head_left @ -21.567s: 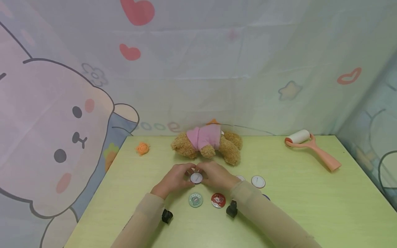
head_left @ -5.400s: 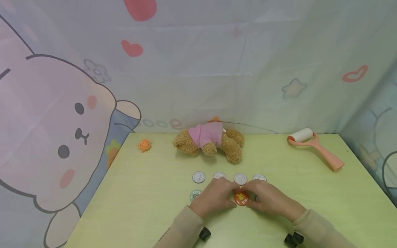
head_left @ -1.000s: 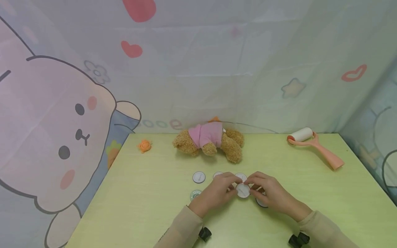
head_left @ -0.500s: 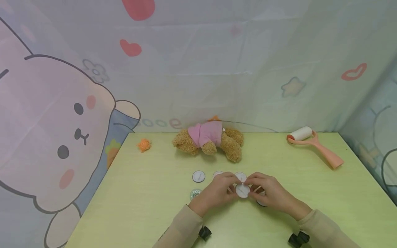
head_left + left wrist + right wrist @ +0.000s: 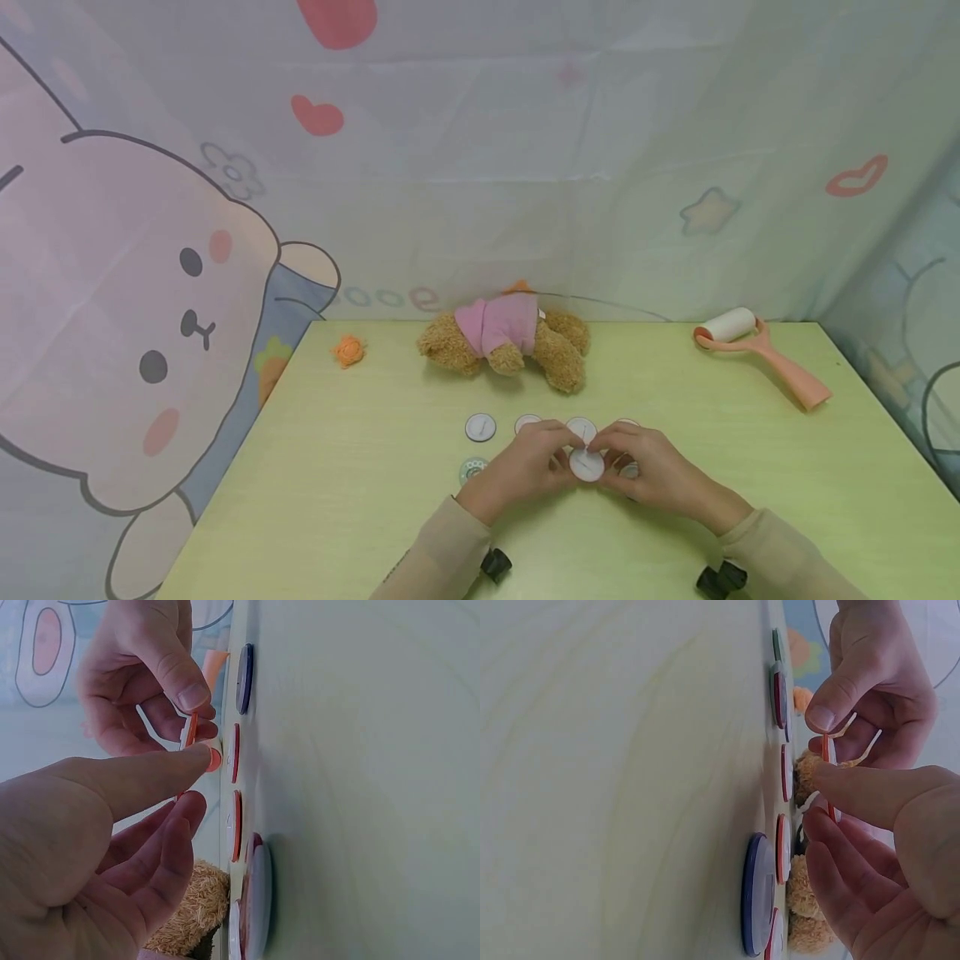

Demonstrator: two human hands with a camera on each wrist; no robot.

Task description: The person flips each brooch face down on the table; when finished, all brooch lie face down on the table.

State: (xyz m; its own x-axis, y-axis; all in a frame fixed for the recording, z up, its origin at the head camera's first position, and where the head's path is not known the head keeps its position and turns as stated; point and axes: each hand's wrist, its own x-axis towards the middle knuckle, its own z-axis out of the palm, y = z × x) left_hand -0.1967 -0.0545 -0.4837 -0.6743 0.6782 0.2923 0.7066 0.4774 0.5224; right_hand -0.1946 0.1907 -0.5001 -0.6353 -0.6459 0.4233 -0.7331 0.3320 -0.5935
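Note:
Just above the table, my left hand (image 5: 525, 468) and right hand (image 5: 663, 473) pinch one round pin badge (image 5: 587, 465) between them, its white pin side facing up. An orange rim shows on this badge (image 5: 829, 776) in the right wrist view. Beyond it lies a row of white-backed badges, including one at the left end (image 5: 480, 427) and one behind the held badge (image 5: 581, 429). A green badge (image 5: 472, 471) lies face up, partly behind my left hand. Beside my right hand is a blue-rimmed badge (image 5: 757, 896), mostly hidden by the fingers in the head view.
A teddy bear in a pink top (image 5: 498, 333) lies at the table's back. An orange knitted ball (image 5: 348, 351) sits at the back left, and a lint roller with an orange handle (image 5: 765, 350) at the back right. A printed cloth (image 5: 480, 167) hangs behind.
Some seconds ago the orange badge lay face up between my hands; now it is lifted with its back upward. Over the last second both hands have barely moved, the right shifting slightly nearer me.

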